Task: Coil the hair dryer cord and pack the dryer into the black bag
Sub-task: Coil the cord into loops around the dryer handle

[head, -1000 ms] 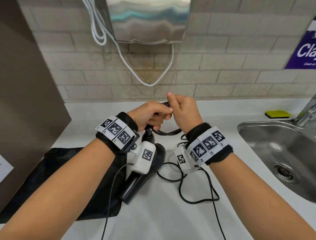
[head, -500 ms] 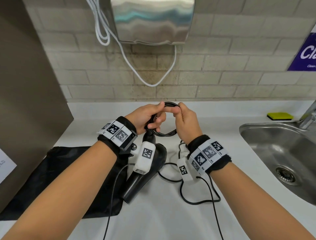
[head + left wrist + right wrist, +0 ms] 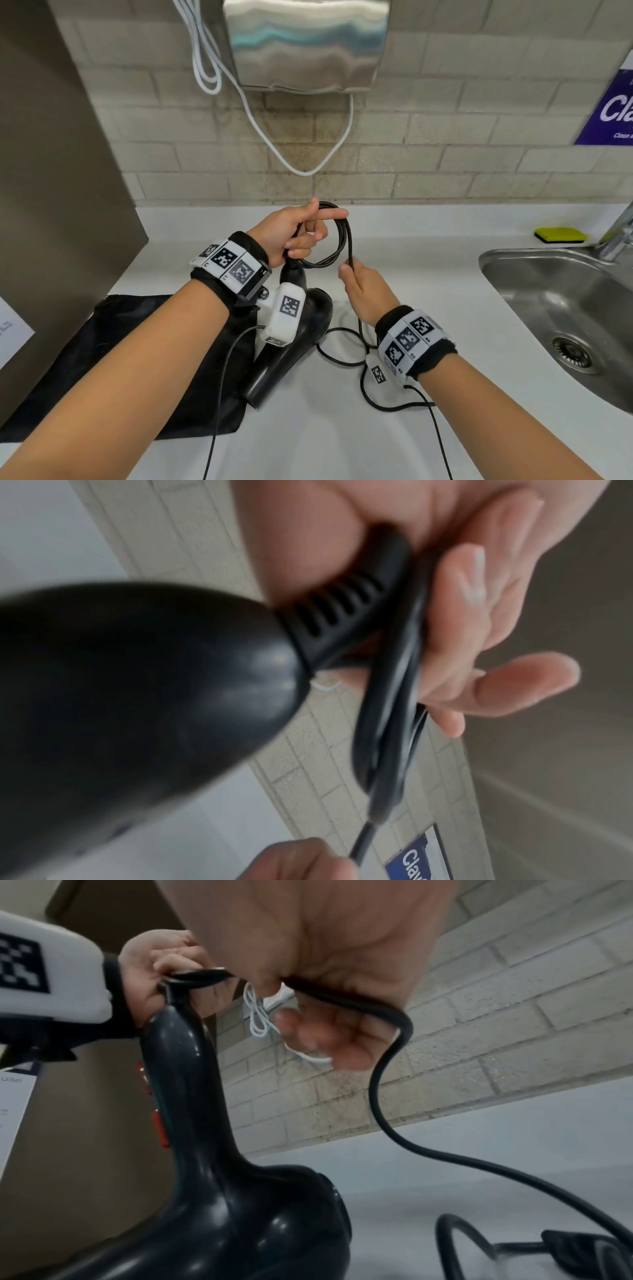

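The left hand (image 3: 291,233) is gripping the finished loops of the cord (image 3: 337,240) together with the strain relief at the end of the dryer (image 3: 294,342) handle; its lower fingers are curled round them while the index finger is lying straight along the top of the coil. The right hand (image 3: 366,294), at 5 o'clock from the coil, is pinching the running cord between thumb and fingers and feeding it upward. The dryer is hanging from the left hand with its barrel touching the counter (image 3: 428,274), partly over the bag (image 3: 113,359), which is lying flat at 8 o'clock from the dryer.

The risks, as I judge them:

- The loops are sitting under only a few fingers. If the left hand is opening to take the next turn, the coil may be springing apart.
- A good length of slack is lying in loose curves on the counter at 6 o'clock from the right hand, with the plug (image 3: 575,1250) among them. Pulling fast may be dragging those curves into a knot or snagging the plug.
- The wrist camera leads are running beside the slack, so a turn may be catching one.
- The dryer's weight is hanging on the cord joint; a hard tug may be straining it.
- The sink (image 3: 513,274) is lying at 3 o'clock; a flung plug may be landing there.
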Motion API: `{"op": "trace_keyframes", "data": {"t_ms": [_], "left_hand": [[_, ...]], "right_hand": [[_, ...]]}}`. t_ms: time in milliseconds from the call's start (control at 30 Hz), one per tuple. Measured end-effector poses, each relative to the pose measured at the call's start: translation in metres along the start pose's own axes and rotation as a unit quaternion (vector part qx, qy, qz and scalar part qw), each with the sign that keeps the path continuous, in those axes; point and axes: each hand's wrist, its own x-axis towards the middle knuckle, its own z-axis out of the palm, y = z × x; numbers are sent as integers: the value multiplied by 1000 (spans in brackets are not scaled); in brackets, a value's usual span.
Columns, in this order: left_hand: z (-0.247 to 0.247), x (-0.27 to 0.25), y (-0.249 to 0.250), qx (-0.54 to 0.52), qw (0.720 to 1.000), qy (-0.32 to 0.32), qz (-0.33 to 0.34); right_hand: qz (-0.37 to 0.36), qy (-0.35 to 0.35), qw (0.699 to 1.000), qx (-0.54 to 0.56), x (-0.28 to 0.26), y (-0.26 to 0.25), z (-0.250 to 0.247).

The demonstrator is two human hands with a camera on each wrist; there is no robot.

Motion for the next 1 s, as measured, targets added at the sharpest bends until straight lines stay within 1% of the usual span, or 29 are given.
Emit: {"op": "trace_keyframes", "data": {"t_ms": [67,133,200,300,367,467,533,567,633,733,800,933,1000], "left_hand": [[-1,0,0,-12,1000,5,1],[-4,0,0,-30,999,15,5],[-10,-1,0,-51,998,24,9],[-15,-3,0,-56,998,29,7],[-15,-3,1,-66,998,20,2],[-12,-1,0,-67,998,8,11],[-11,-1,0,-41,999,21,17],[-10,-1,0,-30,999,31,16],[-11,-3,1,-19,999,46,14],[-12,-6,1,-5,999,51,7],[-12,-6,0,9,999,53,3],[-8,-4,0,26,996,78,16],[-4,-4,0,45,994,98,33]], "right_hand": [[-11,-4,1000,-26,-2,0,3],[-29,30,998,-46,-7,0,6],[-30,69,996,-40,-11,1,5],[-20,95,994,-55,-10,3,0],[-12,72,992,-98,-4,-1,-3],[-15,-14,985,-173,1,-13,3],[-25,-52,976,-209,-2,-18,11],[-30,-56,974,-218,-4,-18,15],[-24,-33,976,-213,-10,-15,16],[30,38,985,-164,-9,-3,5],[47,84,987,-131,-5,4,-4],[40,156,980,-114,1,8,-17],[14,175,976,-128,-2,6,-16]]}}
